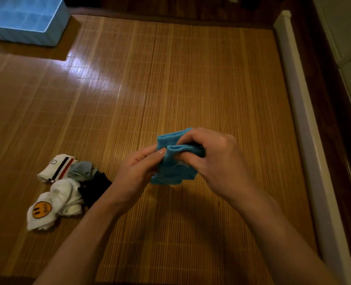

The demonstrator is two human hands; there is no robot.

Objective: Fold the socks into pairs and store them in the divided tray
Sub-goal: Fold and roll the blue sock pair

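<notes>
Socks: a turquoise pair (173,167) held in both hands above the bamboo mat (170,79), roughly mid-frame, well apart from the divided tray (24,21). Head view only.

Left hand (137,171) pinches the left edge of the turquoise pair, thumb on top near the ribbed cuff, fingers (149,155) closed on the fabric. Right hand (213,159) curls over the right side, fingertips tucked into or against the cuff opening; closed on the fabric too, exact fingertip position partly hidden. Pair looks stacked and doubled over, lower end hanging just above the mat; cannot tell if it touches.

Loose pile to the left of the turquoise pair, lying on the mat: white sock with a yellow smiley patch (47,208), white sock with red and dark stripes (56,167), a grey-blue sock (81,170), a black sock (94,188). These touch or overlap each other; the left forearm passes just beside the black one.

Surface: slatted bamboo mat, warm brown, with a bright glare patch between the tray and the hands. Divided tray is light blue, far upper left of the turquoise pair, sitting on a darker brown strip at the mat's corner; inner dividers visible, contents not clear.

Room: dim. White rail (306,130) runs along the mat's right edge, dark wood frame (314,58) beyond it, pale floor (347,27) at far right.
</notes>
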